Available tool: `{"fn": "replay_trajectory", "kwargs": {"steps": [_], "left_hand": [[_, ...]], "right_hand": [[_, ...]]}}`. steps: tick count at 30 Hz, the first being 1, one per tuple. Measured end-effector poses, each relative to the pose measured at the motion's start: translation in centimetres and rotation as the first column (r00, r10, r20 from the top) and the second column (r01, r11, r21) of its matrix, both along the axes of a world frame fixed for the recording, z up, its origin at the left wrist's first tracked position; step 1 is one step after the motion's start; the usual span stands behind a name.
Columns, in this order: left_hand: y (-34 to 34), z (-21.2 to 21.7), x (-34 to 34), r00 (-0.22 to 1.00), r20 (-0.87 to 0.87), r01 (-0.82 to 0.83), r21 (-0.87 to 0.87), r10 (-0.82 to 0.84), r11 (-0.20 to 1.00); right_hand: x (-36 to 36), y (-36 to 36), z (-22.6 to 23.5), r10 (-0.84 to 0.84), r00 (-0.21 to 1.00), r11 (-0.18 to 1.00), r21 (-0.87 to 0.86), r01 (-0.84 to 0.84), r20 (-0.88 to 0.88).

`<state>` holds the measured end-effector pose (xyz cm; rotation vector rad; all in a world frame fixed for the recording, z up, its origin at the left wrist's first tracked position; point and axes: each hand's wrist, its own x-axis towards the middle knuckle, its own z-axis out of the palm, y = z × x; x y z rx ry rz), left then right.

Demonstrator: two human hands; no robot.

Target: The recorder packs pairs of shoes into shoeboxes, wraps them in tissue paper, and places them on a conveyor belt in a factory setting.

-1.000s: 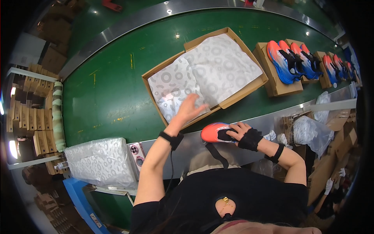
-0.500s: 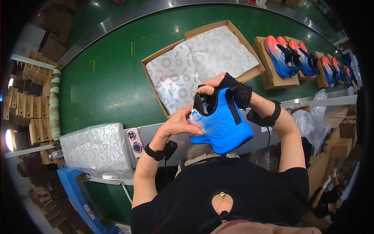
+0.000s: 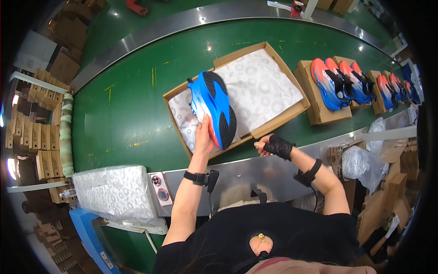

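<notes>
My left hand (image 3: 204, 135) grips a blue, white and coral sneaker (image 3: 213, 109). The shoe is tipped on its side, its blue and black sole turned to the right. It is over the left half of an opened cardboard shoe box (image 3: 277, 125), which is lined with patterned white tissue paper (image 3: 262, 80). Just off the box's near edge is my right hand (image 3: 269, 146), in a black fingerless glove. Its fingers are loosely curled together, and nothing shows in them.
Several matching sneakers (image 3: 333, 86) rest on cardboard boxes (image 3: 315, 98) at the right of the green work surface (image 3: 123, 96). A plastic-wrapped stack of patterned paper (image 3: 114, 192) and a pink phone (image 3: 161, 188) are at the near left. Clear plastic bags (image 3: 362, 164) lie at the right.
The sneaker has gone from in front of my body to over the box's left half and has turned sole-side right. My right hand has let go of it and drawn back.
</notes>
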<state>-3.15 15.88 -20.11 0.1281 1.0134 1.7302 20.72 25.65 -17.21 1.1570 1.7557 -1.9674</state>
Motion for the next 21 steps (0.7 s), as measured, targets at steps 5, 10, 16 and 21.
{"fn": "replay_trajectory", "kwargs": {"steps": [5, 10, 16, 21], "left_hand": [[4.8, -4.2, -0.9, 0.998, -0.046, 0.008, -0.527, -0.038, 0.850], [3.6, -4.2, -2.2, 0.974, -0.047, 0.184, -0.404, -0.221, 0.896], [-6.3, -0.3, -6.2, 0.885, -0.417, -0.319, -0.215, 0.209, 0.923], [-8.5, -5.4, -5.1, 0.625, -0.774, -0.268, -0.334, -0.100, 0.904]], "right_hand": [[-1.0, -0.5, -3.0, -0.692, 0.714, 0.688, -0.396, 0.608, -0.107], [-2.6, -0.6, -6.6, -0.702, 0.652, 0.692, -0.055, 0.720, -0.288], [-3.1, -2.1, -3.7, 0.120, 0.992, -0.105, 0.993, 0.045, -0.032], [-4.3, -4.1, -5.5, 0.243, 0.968, -0.088, 0.995, -0.036, 0.057]]}}
